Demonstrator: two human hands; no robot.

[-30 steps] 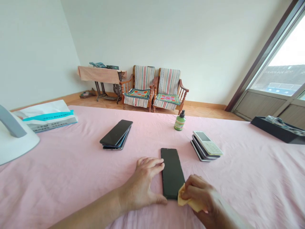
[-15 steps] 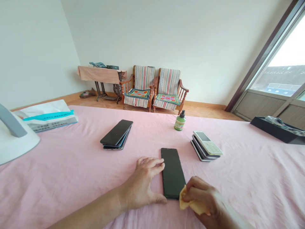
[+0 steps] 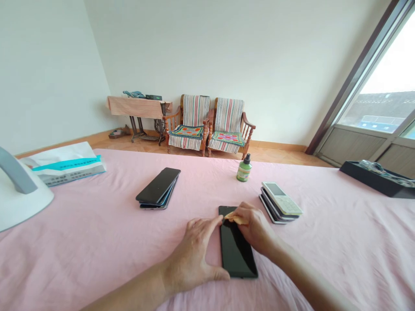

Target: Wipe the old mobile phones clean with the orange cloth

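A black phone (image 3: pixel 235 255) lies face up on the pink cloth (image 3: pixel 106 259), in front of me. My left hand (image 3: pixel 196 250) is beside its left edge, thumb and fingers spread, with fingertips touching the side. Closed on a yellow cloth (image 3: pixel 238 219), my right hand (image 3: pixel 254 224) presses it to the upper part of the screen. A stack of phones (image 3: pixel 158 188) sits to the left, a black one on top. On the right is another stack, topped by a white keypad phone (image 3: pixel 282 198). The green spray bottle (image 3: pixel 244 169) stands upright beyond the phone.
At the left are a white and grey object (image 3: pixel 22 194) and a tissue pack (image 3: pixel 69 164). A black box (image 3: pixel 378 178) with items inside lies at the far right. Two wooden chairs (image 3: pixel 248 129) and a cloth-covered sewing table (image 3: pixel 136 107) stand beyond the pink surface.
My right hand has moved with the yellow cloth from the phone's lower right corner up to the top of its screen. My left hand stays at the left edge.
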